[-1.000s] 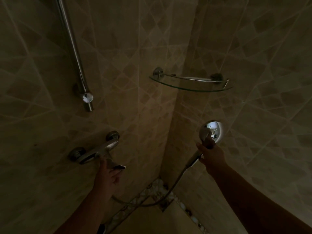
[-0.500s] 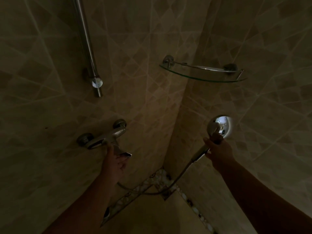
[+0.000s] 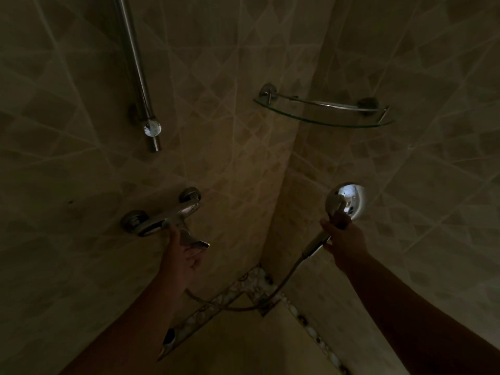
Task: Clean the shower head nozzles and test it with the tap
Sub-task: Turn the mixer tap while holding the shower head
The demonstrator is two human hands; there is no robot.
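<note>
Left hand (image 3: 181, 257) grips tap lever (image 3: 192, 239); right hand (image 3: 345, 240) raised, holding shower head (image 3: 346, 201).

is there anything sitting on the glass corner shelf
No, the glass corner shelf shows only its pane and chrome rail, with wall tiles visible through it.

A round, chrome-backed hand shower head (image 3: 347, 200) sits at the right of centre in the frame, its mirrored back turned toward the camera so the nozzles are hidden. Its slim handle slants down-left, and a thin metal hose (image 3: 281, 286) curves from it down to the lower centre. The chrome wall-mounted mixer tap (image 3: 162, 216) lies left of centre, its flat lever (image 3: 193, 239) angled down-right.
</note>
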